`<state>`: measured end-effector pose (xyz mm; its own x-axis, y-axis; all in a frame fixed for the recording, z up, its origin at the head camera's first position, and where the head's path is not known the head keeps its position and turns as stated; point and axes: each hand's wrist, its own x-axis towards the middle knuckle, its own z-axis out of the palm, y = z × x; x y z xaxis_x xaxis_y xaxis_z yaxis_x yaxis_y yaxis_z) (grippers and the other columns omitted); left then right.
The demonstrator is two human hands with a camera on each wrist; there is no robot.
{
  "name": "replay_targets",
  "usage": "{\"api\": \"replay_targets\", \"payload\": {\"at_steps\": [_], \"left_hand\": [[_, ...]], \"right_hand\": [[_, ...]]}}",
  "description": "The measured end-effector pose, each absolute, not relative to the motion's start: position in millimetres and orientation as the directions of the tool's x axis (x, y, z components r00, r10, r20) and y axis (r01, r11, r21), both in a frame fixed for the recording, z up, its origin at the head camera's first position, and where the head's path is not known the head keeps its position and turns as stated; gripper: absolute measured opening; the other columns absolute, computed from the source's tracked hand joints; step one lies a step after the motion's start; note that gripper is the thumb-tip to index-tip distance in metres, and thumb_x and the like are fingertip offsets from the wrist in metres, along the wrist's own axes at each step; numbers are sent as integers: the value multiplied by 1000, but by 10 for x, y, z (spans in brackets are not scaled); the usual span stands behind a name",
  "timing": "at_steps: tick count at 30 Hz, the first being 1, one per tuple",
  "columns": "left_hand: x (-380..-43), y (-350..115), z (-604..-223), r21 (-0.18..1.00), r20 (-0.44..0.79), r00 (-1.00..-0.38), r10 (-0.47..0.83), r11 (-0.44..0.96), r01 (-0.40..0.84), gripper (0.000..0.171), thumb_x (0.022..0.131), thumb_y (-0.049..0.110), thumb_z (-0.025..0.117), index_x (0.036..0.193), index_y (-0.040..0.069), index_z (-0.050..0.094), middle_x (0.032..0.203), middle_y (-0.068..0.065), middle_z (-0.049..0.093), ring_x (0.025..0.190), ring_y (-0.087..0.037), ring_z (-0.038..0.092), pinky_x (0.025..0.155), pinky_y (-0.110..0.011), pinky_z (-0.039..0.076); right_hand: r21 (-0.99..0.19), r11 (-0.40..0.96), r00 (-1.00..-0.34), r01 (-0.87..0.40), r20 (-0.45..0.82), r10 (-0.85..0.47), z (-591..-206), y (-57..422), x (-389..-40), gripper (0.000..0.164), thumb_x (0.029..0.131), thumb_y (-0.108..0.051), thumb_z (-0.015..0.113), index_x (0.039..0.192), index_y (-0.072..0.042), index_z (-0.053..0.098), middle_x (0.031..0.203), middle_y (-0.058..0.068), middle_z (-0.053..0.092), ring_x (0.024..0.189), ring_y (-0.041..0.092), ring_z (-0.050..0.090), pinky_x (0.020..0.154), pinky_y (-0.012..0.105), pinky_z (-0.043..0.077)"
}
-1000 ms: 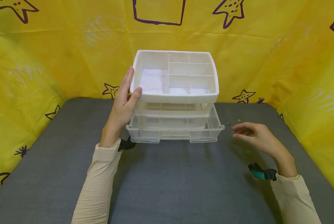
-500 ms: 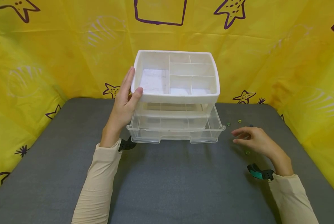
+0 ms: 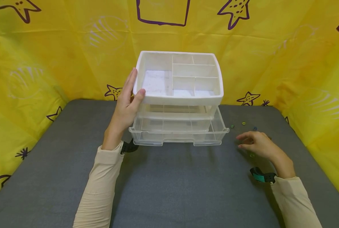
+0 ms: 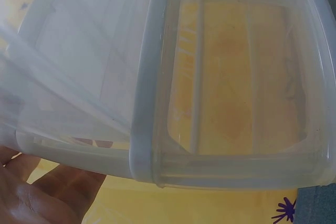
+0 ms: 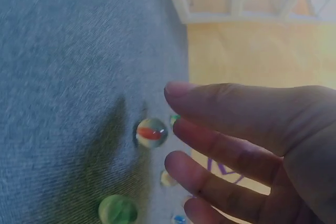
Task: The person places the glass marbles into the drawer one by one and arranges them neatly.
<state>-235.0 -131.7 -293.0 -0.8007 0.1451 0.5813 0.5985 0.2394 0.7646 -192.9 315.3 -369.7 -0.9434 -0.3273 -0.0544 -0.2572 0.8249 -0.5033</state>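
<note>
A white plastic drawer organizer (image 3: 181, 100) stands at the table's far middle, its divided top tray tilted into view. Below the tray, a clear drawer (image 3: 178, 136) is pulled out toward the front. My left hand (image 3: 125, 110) grips the organizer's left side, thumb over the front corner of the top rim. To the right, my right hand (image 3: 260, 145) hovers above several glass marbles, its fingers loosely bent and apart. In the right wrist view, an orange-striped marble (image 5: 152, 132) lies just off the fingertips, with a green marble (image 5: 118, 210) nearby. Nothing shows between those fingers.
More marbles lie behind the right hand, among them a yellowish marble (image 3: 243, 123) and a blue marble (image 3: 255, 128). A dark grey cloth (image 3: 169, 190) covers the table. Yellow patterned fabric (image 3: 84, 57) hangs behind and along both sides.
My right hand has shifted slightly toward the front edge, uncovering a blue marble behind it and hiding the orange one from the head view. The left hand keeps its grip.
</note>
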Motion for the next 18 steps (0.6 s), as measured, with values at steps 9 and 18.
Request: {"api": "replay_targets", "payload": {"at_steps": [9, 18], "left_hand": [[-2358, -1321, -2940, 763, 582, -800, 147, 242, 600, 62, 103, 10, 49, 159, 14, 23, 167, 3, 17, 150, -11, 23, 118, -46, 33], [-2344, -1316, -2935, 771, 570, -809, 148, 245, 588, 63, 103, 10, 50, 159, 16, 23, 167, 5, 16, 150, -12, 23, 118, -47, 33]], "right_hand": [[-478, 843, -939, -248, -96, -330, -3764, 3206, -1952, 33, 87, -15, 76, 112, 5, 70, 102, 17, 75, 88, 27, 71, 70, 23, 52], [-471, 846, -936, -252, -105, -337, -3813, 3232, -1956, 25, 86, -14, 76, 105, 2, 72, 93, 9, 75, 83, 17, 66, 68, 22, 50]]}}
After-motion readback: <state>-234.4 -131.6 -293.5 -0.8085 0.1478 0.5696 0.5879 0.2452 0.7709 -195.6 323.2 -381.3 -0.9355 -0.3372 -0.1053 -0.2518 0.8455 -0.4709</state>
